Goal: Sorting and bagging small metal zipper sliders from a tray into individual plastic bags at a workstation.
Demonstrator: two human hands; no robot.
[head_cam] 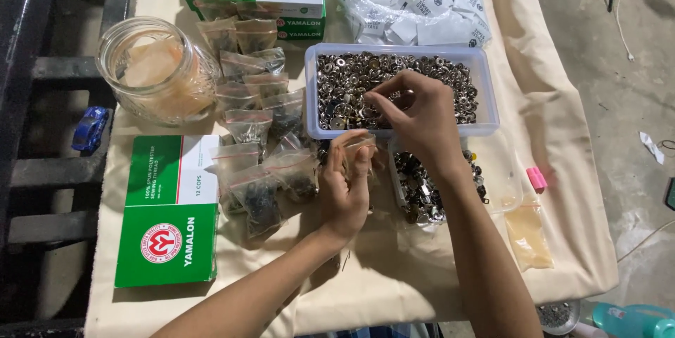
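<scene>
My left hand (346, 187) pinches a small clear zip bag (357, 147) open. My right hand (416, 116), fingertips pressed together on metal snap buttons (351, 78), reaches into the clear plastic tray (485, 92). Filled bags (260, 169) lie beside. Risk: a loose pinch could drop buttons past the bag mouth onto the cloth.

Glass jar (156, 69); blue toy car (90, 128); pink eraser (537, 178)
</scene>
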